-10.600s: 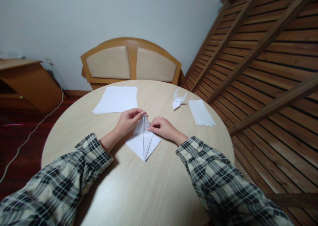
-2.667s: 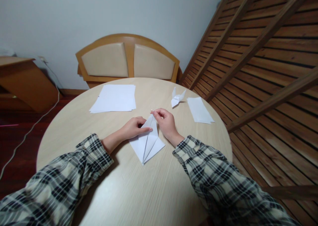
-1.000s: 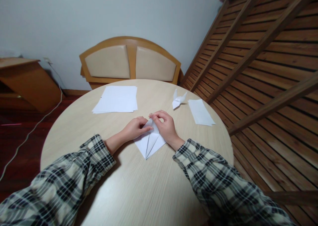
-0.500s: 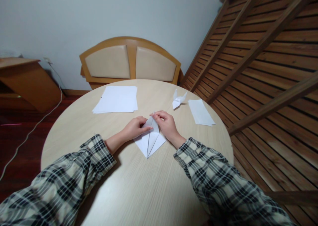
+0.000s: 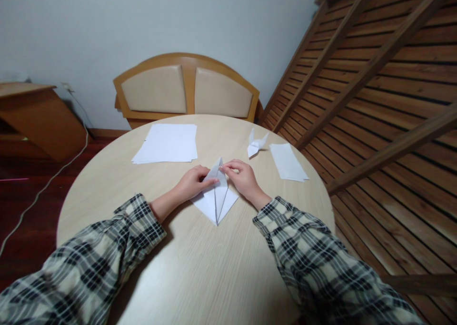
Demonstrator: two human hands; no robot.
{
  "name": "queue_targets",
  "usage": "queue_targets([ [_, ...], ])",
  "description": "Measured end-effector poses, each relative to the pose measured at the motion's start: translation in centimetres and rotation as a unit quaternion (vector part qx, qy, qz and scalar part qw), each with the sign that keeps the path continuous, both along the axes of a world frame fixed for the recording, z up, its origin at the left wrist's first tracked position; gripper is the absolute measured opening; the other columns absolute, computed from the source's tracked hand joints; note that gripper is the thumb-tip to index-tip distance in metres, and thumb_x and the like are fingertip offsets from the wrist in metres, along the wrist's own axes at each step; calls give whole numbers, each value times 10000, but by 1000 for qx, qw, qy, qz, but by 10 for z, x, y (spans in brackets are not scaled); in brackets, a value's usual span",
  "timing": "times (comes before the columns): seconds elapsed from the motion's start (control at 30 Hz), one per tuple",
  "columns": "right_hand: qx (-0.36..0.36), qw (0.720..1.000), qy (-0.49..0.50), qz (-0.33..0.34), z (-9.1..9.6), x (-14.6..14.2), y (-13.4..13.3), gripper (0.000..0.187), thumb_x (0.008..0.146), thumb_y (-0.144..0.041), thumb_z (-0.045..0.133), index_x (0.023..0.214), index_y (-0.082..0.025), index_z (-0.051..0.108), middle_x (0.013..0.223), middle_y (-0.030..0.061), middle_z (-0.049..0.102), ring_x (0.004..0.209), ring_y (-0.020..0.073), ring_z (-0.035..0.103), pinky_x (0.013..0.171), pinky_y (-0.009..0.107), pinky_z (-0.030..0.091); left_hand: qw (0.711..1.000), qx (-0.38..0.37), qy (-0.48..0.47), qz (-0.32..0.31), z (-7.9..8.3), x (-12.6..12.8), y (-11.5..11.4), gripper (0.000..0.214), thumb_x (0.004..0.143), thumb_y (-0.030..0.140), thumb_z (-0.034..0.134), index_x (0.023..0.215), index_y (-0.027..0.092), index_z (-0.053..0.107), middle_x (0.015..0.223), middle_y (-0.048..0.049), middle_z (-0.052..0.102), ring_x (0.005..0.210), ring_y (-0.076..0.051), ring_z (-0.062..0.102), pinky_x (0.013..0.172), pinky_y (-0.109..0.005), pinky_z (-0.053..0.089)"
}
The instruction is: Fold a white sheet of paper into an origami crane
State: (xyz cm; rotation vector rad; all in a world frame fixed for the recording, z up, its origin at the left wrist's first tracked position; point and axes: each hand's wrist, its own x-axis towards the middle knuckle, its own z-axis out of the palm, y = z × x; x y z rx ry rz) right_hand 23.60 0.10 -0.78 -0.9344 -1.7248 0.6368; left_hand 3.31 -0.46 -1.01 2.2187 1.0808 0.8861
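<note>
Higher than a moment ago stands the top flap of the folded paper (image 5: 215,200). It lies on the round table (image 5: 200,272), right between both hands. The left hand (image 5: 192,183) is curled on its left edge; I cannot tell if it grips. The right hand (image 5: 243,180) pinches the raised flap. Past the folded paper sit a paper bird (image 5: 256,144), small sheets (image 5: 287,162) and a big stack of sheets (image 5: 167,143). Farthest is a chair (image 5: 186,90).
</note>
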Motion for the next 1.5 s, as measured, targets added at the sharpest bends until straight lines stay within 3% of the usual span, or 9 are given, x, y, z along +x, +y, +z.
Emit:
queue_targets([
  [0.23, -44, 999, -14, 14, -2, 1, -1, 165, 886, -367, 700, 825, -217, 730, 882, 50, 721, 866, 194, 651, 832, 369, 499, 999, 48, -17, -6, 0, -2, 3, 288, 927, 367, 615, 707, 184, 639, 789, -33, 607, 809, -199, 558, 800, -369, 435],
  [0.47, 10, 997, -75, 10, 3, 0, -4, 167, 892, -276, 702, 733, -226, 715, 799, 27, 718, 791, 177, 646, 794, 350, 492, 997, 59, -43, 33, -6, -4, 6, 235, 924, 348, 632, 756, 186, 663, 880, -50, 605, 890, -219, 567, 833, -391, 456],
  [0.67, -5, 997, -82, 10, 2, 1, -3, 124, 890, -245, 712, 769, -227, 735, 839, 29, 739, 830, 179, 663, 809, 347, 491, 996, 69, -50, 37, -6, -3, 6, 216, 911, 343, 647, 765, 188, 686, 894, -56, 610, 891, -225, 568, 858, -411, 451],
  [1.07, 2, 991, -130, 2, -3, 5, 1, 124, 900, -271, 708, 791, -243, 760, 852, 34, 747, 829, 182, 662, 791, 346, 490, 996, 45, -63, 51, -3, -4, 4, 231, 911, 364, 634, 772, 190, 693, 896, -59, 614, 903, -225, 572, 857, -410, 458],
  [1.5, 1, 984, -176, 20, 0, 12, 4, 86, 862, -272, 762, 783, -244, 745, 857, 32, 738, 889, 207, 645, 892, 404, 458, 992, 49, -90, 79, -5, -2, 5, 260, 893, 338, 663, 686, 193, 601, 858, -48, 601, 860, -213, 569, 817, -391, 467],
])
